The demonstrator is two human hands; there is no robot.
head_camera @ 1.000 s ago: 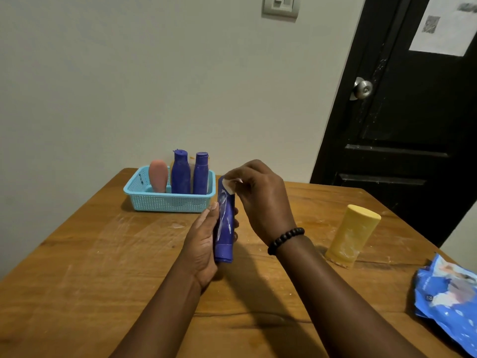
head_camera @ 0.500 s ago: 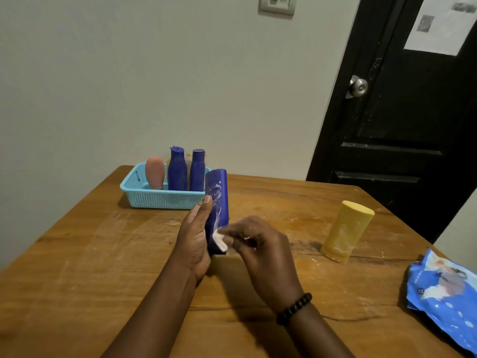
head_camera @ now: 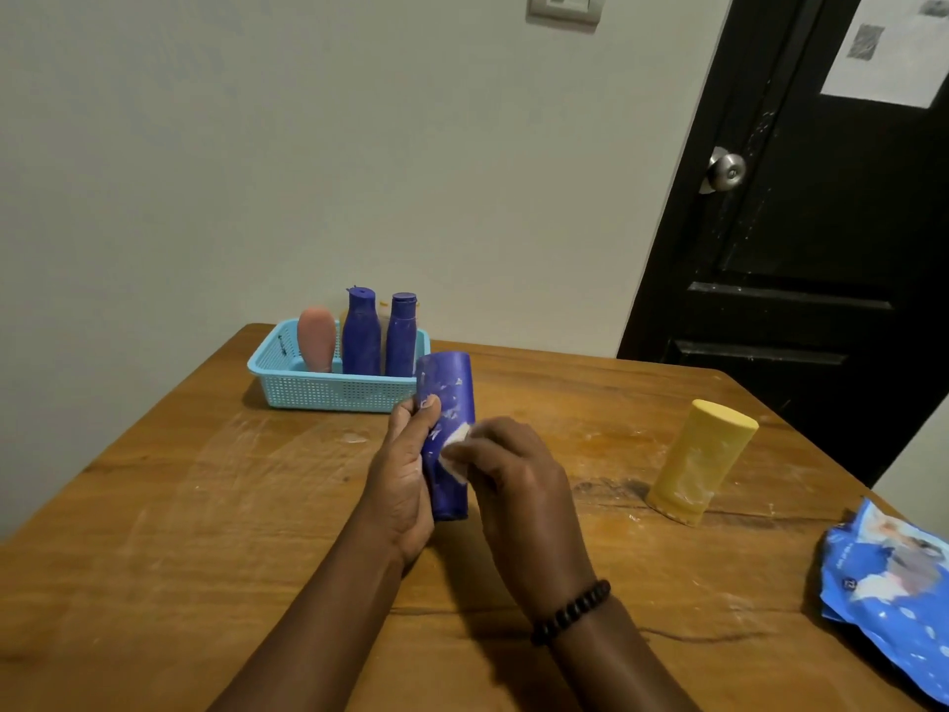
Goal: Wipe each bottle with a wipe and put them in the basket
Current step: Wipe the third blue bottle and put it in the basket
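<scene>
My left hand (head_camera: 403, 477) grips a blue bottle (head_camera: 445, 403), held upside down over the middle of the wooden table (head_camera: 205, 506). My right hand (head_camera: 518, 485) pinches a small white wipe (head_camera: 454, 447) and presses it against the bottle's side, about halfway up. The turquoise basket (head_camera: 328, 390) stands at the table's far edge and holds a pink bottle (head_camera: 316, 339) and two blue bottles (head_camera: 362, 334). A yellow bottle (head_camera: 701, 467) stands upside down on the table to the right.
A blue pack of wipes (head_camera: 893, 588) lies at the table's right edge. A black door (head_camera: 821, 223) with a metal knob (head_camera: 725, 171) stands behind the table on the right. A pale wall runs behind the basket.
My right hand slid the wipe from the bottle's top down to its lower part, then back up to the middle. The left hand kept its hold on the bottle.
</scene>
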